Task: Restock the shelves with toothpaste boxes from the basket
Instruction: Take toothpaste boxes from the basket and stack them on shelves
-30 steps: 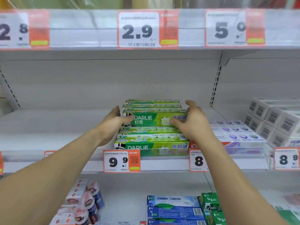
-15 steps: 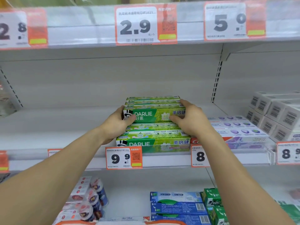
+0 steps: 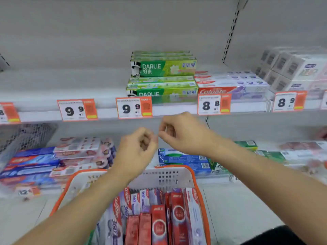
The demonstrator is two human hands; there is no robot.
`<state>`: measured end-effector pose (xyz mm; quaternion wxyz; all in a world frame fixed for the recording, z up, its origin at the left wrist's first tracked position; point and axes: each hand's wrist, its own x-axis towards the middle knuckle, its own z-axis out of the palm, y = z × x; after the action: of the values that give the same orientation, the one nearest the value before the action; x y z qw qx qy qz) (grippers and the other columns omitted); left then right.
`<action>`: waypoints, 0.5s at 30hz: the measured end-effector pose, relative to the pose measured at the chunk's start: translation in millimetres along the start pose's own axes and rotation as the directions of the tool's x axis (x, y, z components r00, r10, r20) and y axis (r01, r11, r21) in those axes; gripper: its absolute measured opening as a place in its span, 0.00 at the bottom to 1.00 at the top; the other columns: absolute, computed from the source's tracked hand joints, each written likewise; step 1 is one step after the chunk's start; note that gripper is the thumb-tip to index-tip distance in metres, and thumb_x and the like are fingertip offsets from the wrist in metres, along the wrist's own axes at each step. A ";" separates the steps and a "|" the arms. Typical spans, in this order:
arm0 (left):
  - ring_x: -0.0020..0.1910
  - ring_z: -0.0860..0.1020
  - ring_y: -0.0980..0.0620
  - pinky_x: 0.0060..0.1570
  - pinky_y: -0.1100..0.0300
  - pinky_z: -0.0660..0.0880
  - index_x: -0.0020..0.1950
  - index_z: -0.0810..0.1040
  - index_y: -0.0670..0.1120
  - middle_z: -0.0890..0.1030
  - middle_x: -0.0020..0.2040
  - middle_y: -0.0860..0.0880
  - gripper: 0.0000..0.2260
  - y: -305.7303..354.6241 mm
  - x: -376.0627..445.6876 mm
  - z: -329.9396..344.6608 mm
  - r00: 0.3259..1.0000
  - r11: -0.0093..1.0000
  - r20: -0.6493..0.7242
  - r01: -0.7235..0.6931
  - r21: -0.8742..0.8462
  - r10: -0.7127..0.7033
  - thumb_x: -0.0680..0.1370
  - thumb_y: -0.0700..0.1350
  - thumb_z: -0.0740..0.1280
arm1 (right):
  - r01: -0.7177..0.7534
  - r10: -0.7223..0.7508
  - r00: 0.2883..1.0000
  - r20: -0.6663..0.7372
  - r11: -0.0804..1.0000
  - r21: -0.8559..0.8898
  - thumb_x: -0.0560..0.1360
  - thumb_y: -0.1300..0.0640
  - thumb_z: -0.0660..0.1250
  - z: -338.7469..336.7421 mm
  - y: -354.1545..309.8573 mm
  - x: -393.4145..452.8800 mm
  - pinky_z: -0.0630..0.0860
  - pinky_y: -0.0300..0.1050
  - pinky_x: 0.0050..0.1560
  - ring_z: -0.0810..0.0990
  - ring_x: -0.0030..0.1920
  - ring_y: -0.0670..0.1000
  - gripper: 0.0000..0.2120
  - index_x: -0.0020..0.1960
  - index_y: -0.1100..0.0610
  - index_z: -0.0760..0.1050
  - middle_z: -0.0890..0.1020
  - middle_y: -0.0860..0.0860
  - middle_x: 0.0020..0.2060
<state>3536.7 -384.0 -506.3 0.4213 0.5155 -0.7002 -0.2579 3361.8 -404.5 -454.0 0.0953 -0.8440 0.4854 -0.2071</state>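
Nearest the camera, a white basket (image 3: 169, 177) with an orange rim holds toothpaste boxes standing on end, long axes running up toward the far shelving: red boxes (image 3: 159, 227) in the middle and right, Colgate 360 boxes (image 3: 122, 209) leaning on the left. Above the basket's far rim both hands hang in the air, holding nothing. The left hand (image 3: 136, 151) has its fingers loosely curled toward the palm; the right hand (image 3: 184, 133), just beside it, curls likewise, thumb and forefinger close together, though motion blur makes it hard to say whether they touch. Beyond the hands, on the middle shelf (image 3: 44, 91), green Darlie boxes (image 3: 162, 75) lie flat in a stack, long axes running left to right, printed fronts facing near. Colgate boxes (image 3: 231, 85) lie the same way just to their right, behind an 8.8 price tag (image 3: 213, 104).
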 end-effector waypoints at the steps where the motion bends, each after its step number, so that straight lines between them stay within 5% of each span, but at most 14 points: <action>1: 0.28 0.74 0.56 0.32 0.55 0.72 0.41 0.75 0.52 0.80 0.32 0.50 0.07 -14.8 -20.8 15.3 0.985 0.995 0.152 0.073 0.072 -0.083 0.78 0.44 0.67 | -0.047 0.052 0.985 0.165 0.998 -0.036 0.75 0.52 0.67 19.8 6.0 -15.4 0.77 0.47 0.45 0.81 0.42 0.52 0.05 0.47 0.51 0.79 0.84 0.47 0.36; 3: 0.38 0.78 0.56 0.41 0.58 0.75 0.50 0.76 0.50 0.82 0.45 0.50 0.02 -42.9 -63.9 42.9 0.827 0.953 0.492 0.156 0.261 -0.270 0.79 0.46 0.67 | -0.079 0.152 0.830 0.537 0.984 -0.157 0.77 0.48 0.67 56.1 18.2 -49.0 0.76 0.46 0.51 0.80 0.52 0.55 0.12 0.56 0.53 0.78 0.84 0.52 0.48; 5: 0.56 0.78 0.48 0.57 0.53 0.75 0.63 0.72 0.46 0.78 0.59 0.46 0.16 -71.0 -108.0 62.9 0.610 0.879 0.659 0.144 0.455 -0.441 0.79 0.53 0.66 | -0.052 0.202 0.608 0.768 0.975 -0.215 0.76 0.47 0.70 85.0 28.4 -82.6 0.74 0.47 0.55 0.77 0.58 0.57 0.22 0.64 0.58 0.75 0.80 0.56 0.57; 6: 0.64 0.73 0.45 0.63 0.50 0.72 0.67 0.69 0.45 0.74 0.65 0.43 0.23 -83.8 -128.4 69.7 0.554 0.838 0.669 0.099 0.537 -0.495 0.78 0.56 0.66 | -0.037 0.217 0.556 0.803 0.971 -0.236 0.75 0.47 0.71 97.3 33.1 -97.5 0.73 0.48 0.58 0.75 0.61 0.58 0.26 0.67 0.59 0.73 0.78 0.58 0.60; 9: 0.74 0.60 0.42 0.72 0.48 0.63 0.74 0.63 0.44 0.63 0.74 0.42 0.33 -103.6 -164.5 79.1 0.641 0.729 0.617 -0.128 0.672 -0.457 0.76 0.60 0.66 | 0.057 0.216 0.585 0.782 0.951 -0.305 0.71 0.43 0.74 125.1 47.2 -124.4 0.69 0.53 0.65 0.66 0.67 0.60 0.40 0.75 0.55 0.63 0.68 0.58 0.68; 11: 0.76 0.56 0.42 0.73 0.47 0.59 0.77 0.60 0.46 0.59 0.76 0.42 0.35 -108.4 -166.4 78.3 0.698 0.721 0.587 -0.148 0.677 -0.409 0.76 0.60 0.68 | 0.078 0.212 0.641 0.738 0.938 -0.338 0.67 0.40 0.77 132.0 52.4 -128.5 0.66 0.57 0.67 0.61 0.70 0.60 0.46 0.77 0.52 0.58 0.63 0.58 0.71; 15: 0.78 0.55 0.41 0.75 0.43 0.54 0.81 0.49 0.49 0.58 0.78 0.42 0.45 -123.9 -156.0 69.3 0.653 0.689 0.552 -0.064 0.722 -0.519 0.73 0.64 0.69 | 0.030 0.255 0.618 0.743 0.938 -0.346 0.61 0.36 0.78 132.5 65.3 -119.8 0.58 0.63 0.74 0.53 0.77 0.61 0.58 0.80 0.51 0.51 0.55 0.59 0.78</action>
<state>3557.6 -284.2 -690.9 -0.1517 0.5784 -0.7720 -0.2156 3316.4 -340.2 -627.1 0.1682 -0.8207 0.4759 0.2676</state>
